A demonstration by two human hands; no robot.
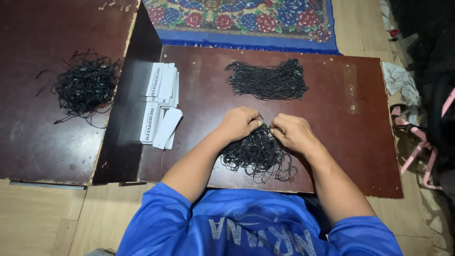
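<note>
I'm looking down at a dark brown surface [332,142], a floral rug lying beyond. A tangled pile of black cords [258,154] is sitting near centre; my left hand [239,123] and right hand [294,133] are pinching its strands, grip clenched on both.

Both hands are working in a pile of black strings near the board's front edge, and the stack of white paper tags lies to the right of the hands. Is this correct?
Not quite. In the head view the white paper tags lie left of the hands, not right. The left hand and right hand do work in the pile of black strings.
</note>
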